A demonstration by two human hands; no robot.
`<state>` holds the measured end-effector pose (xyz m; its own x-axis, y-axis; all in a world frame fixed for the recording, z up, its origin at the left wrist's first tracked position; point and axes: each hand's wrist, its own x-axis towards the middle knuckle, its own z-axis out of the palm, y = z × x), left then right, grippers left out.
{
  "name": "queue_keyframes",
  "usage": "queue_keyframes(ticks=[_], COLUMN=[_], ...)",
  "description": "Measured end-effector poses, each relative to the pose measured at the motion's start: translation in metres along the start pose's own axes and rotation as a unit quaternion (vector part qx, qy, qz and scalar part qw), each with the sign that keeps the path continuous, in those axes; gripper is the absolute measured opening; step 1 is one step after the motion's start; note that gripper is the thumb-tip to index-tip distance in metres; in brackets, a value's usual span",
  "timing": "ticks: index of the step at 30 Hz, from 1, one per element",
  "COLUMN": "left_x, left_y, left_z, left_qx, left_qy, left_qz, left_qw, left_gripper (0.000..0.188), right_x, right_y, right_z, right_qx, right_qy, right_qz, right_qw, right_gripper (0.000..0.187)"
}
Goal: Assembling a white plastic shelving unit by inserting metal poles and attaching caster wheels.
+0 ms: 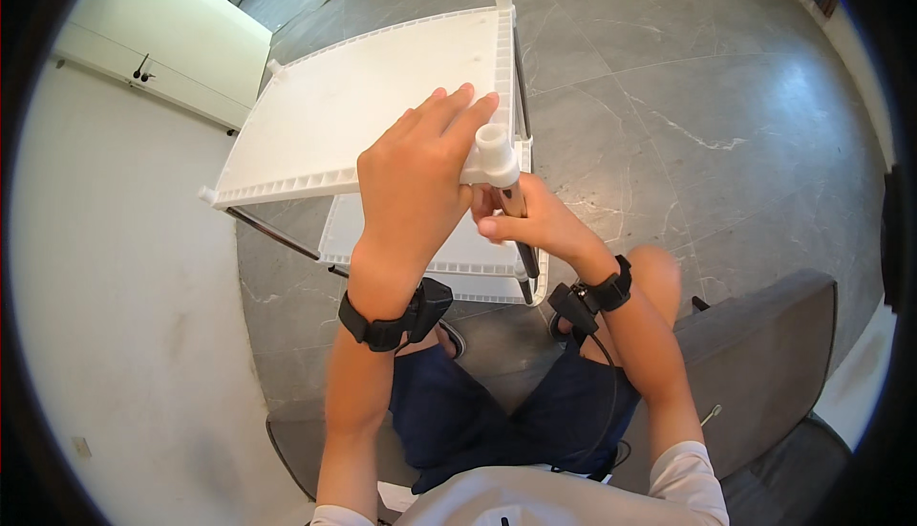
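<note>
A white plastic tiered shelf rack (315, 106) with dark metal poles stands in front of me. My left hand (415, 158) lies palm down over the top tier's near right corner, its fingers stretched out on the panel; its thumb is hidden. Beside it, a white corner socket (494, 149) sticks up. Below that socket my right hand (535, 215) is closed around the upper end of the metal pole (527, 258), thumb toward me. Part of the right hand's fingers is hidden behind the pole and the left hand.
Lower white tiers (458, 263) sit under the top one. A white wall (124, 268) rises at the left, with a pale cabinet (181, 39) behind. I sit on a grey sofa (755, 354). Grey tiled floor (688, 125) stretches to the right. Black straps circle both wrists.
</note>
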<state>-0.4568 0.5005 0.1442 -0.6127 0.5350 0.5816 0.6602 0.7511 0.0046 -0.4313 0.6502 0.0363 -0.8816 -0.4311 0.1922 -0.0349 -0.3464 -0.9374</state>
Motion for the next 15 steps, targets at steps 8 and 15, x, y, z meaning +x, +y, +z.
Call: queue_keyframes(ticks=[8,15], left_x=[-0.003,-0.003], left_y=[-0.002,0.0], left_z=[-0.003,-0.01], left_qx=[0.013,-0.005], left_qy=[0.004,-0.011], left_qz=[0.009,-0.003], left_qw=[1.0,1.0], left_gripper=[0.062,0.065], right_x=[0.008,-0.003], right_y=[-0.007,-0.004], right_z=[-0.01,0.034], right_qx=[0.111,-0.074], right_qy=[-0.176,0.111], right_qz=[0.137,0.057], right_qw=[0.969,0.989], right_gripper=[0.031,0.035])
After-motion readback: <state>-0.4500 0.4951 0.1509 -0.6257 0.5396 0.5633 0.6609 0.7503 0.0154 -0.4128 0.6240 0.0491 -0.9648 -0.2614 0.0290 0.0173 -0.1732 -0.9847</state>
